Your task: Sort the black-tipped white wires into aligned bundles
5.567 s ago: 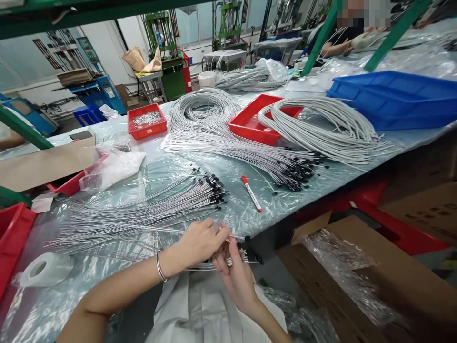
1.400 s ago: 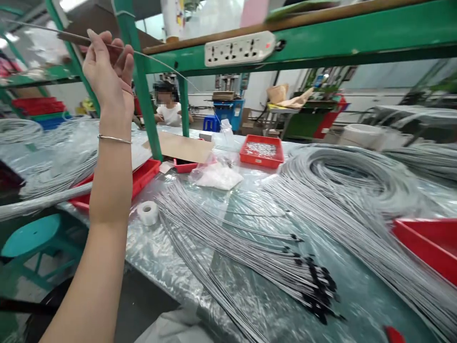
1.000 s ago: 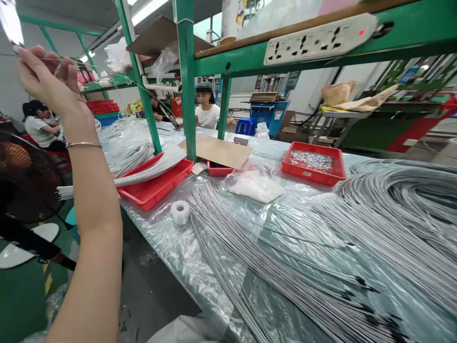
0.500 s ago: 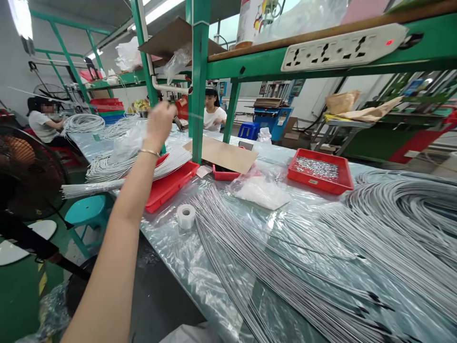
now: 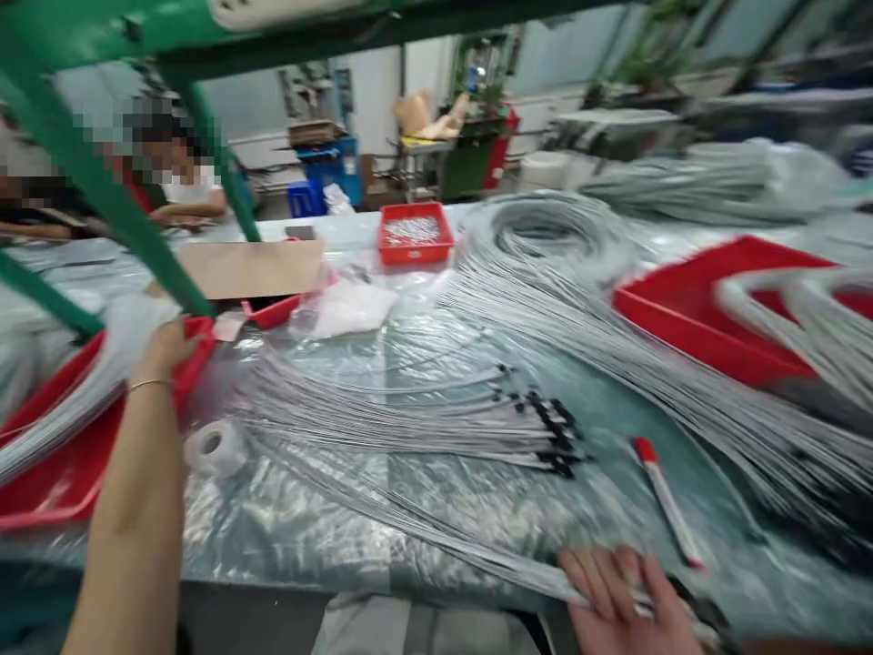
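Observation:
My left hand point(image 5: 165, 350) is over the far end of the left red tray point(image 5: 195, 368), beside the bundle of pale cables point(image 5: 75, 400) lying in it. Motion blur smears its fingers, and I cannot make out anything in them. At the table's front edge, my right hand point(image 5: 624, 591) is wrapped round a thin bundle of grey cables point(image 5: 470, 550), close to its dark end. A larger group of grey cables point(image 5: 409, 428) with black ends lies flat behind that bundle. A marker with a red cap point(image 5: 665, 500) lies just beyond my right hand.
A white tape roll point(image 5: 215, 448) stands near the left tray. Farther back are a plastic bag point(image 5: 347, 305), cardboard point(image 5: 249, 268) and a red tray of small metal parts point(image 5: 416, 259). Coiled cables point(image 5: 546, 227) and another red tray point(image 5: 696, 327) lie right. A green post point(image 5: 129, 200) rises left; a co-worker point(image 5: 191, 186) sits beyond.
My view has swung right and down. My left hand has come down from its raised position to the red tray. My right hand, out of view before, now shows holding cables.

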`<state>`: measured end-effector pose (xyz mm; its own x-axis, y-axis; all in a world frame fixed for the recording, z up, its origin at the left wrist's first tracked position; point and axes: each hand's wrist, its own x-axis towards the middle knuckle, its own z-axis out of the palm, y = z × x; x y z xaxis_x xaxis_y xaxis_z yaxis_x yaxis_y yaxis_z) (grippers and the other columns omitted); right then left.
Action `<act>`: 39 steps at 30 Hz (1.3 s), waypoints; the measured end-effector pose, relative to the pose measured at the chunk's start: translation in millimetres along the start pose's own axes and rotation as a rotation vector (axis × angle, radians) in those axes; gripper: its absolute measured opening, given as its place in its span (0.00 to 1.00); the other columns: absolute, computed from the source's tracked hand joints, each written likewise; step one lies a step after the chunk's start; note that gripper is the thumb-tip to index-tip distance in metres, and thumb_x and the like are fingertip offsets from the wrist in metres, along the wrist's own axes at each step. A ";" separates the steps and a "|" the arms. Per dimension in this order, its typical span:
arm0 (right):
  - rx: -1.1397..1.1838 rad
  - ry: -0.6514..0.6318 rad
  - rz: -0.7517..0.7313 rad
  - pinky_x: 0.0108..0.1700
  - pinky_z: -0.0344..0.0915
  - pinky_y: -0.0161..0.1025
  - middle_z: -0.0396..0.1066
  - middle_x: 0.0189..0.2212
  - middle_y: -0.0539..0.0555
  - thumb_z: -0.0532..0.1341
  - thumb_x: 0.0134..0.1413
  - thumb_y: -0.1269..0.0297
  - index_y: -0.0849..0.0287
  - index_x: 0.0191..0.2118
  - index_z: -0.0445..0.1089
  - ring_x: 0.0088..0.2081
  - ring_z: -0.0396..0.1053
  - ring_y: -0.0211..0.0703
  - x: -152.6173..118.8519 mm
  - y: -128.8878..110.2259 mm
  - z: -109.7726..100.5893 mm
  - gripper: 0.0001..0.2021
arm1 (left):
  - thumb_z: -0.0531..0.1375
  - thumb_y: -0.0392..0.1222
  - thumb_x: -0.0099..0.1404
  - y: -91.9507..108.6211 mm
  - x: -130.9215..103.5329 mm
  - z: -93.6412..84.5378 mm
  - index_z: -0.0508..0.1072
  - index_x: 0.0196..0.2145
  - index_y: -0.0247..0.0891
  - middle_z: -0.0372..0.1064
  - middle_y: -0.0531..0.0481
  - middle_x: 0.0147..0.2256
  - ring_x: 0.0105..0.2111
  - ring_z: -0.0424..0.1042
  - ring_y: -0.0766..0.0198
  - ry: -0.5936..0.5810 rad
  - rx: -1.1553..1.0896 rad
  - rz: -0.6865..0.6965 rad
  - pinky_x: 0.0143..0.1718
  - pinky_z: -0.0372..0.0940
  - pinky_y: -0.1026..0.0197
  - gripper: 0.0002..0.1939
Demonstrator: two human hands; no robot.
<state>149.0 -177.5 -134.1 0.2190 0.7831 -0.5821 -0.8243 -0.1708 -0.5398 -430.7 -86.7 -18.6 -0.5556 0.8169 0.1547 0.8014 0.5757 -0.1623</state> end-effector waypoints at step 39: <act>0.138 -0.468 -0.020 0.21 0.45 0.32 0.34 0.13 0.41 0.56 0.54 0.58 0.58 0.21 0.59 0.17 0.33 0.32 17.5 2.6 -14.1 0.14 | 0.51 0.47 0.64 381.3 -186.8 -33.0 0.73 0.36 0.36 0.73 0.48 0.32 0.31 0.69 0.63 -0.194 -0.921 1.035 0.33 0.60 0.63 0.15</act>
<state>158.1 -172.7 -154.2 0.0032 0.9755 -0.2199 -0.8908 -0.0972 -0.4438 -14.0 -20.9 -77.3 0.4090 0.8876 0.2119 0.6757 -0.4507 0.5833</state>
